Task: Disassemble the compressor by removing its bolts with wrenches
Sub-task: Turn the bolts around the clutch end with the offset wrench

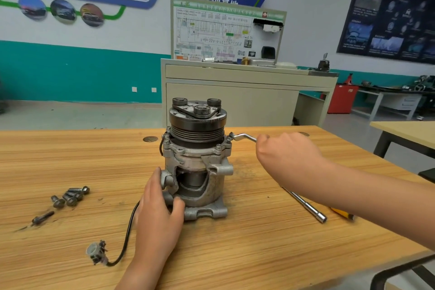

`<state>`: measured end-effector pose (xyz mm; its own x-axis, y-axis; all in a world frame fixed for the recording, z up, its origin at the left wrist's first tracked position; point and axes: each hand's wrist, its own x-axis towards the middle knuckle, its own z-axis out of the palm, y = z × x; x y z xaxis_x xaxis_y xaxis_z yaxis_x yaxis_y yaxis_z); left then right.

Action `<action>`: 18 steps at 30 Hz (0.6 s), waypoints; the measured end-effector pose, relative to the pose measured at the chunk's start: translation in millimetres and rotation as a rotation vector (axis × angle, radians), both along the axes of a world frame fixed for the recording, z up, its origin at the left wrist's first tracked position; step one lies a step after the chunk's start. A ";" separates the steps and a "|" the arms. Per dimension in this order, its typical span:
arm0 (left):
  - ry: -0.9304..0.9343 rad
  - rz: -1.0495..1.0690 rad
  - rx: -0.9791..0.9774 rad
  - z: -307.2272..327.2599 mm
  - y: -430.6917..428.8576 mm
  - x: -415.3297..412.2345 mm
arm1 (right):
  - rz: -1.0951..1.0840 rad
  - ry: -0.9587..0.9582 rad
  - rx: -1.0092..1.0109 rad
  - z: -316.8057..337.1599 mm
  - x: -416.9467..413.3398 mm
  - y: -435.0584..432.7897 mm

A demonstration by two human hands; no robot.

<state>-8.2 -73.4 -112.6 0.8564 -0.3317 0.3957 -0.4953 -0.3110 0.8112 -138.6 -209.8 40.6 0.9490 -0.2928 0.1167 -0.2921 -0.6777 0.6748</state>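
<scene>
A grey cast-metal compressor (196,165) with a black grooved pulley on top stands upright near the middle of a light wooden workbench (235,254). The left hand (160,209) presses against the compressor's lower left side, thumb on the housing and fingers curled around the near base, bracing it. The right hand (286,153) is right of the pulley, fingers closed around the handle of a silver offset wrench (243,137) — its far end sits on a bolt (228,139) at the compressor's upper right flange.

To the left on the bench lies a cluster of dark loose bolts (70,196), with one more long dark bolt (42,217) nearer and further left. A black cable (128,233) runs from the compressor's left side toward the near edge, ending in a pale plastic connector (95,252). To the right, partly under the right forearm, lies a chrome socket extension bar (308,207), and just beyond it a yellow-handled tool (342,214) — only partly visible.
</scene>
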 end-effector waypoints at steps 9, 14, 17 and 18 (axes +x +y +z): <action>0.015 0.008 -0.002 0.7 -0.1 -0.6 | -0.040 -0.110 0.077 -7.7 6.4 -24.9; 0.024 0.009 -0.008 1.4 0.0 -1.1 | -0.037 -0.154 0.097 -8.8 2.2 -29.0; 0.030 0.007 -0.011 2.1 0.2 -1.9 | -0.065 -0.201 0.134 -2.6 2.1 -30.8; 0.031 0.006 -0.012 2.2 0.3 -2.2 | -0.070 -0.219 0.150 -0.1 2.4 -30.7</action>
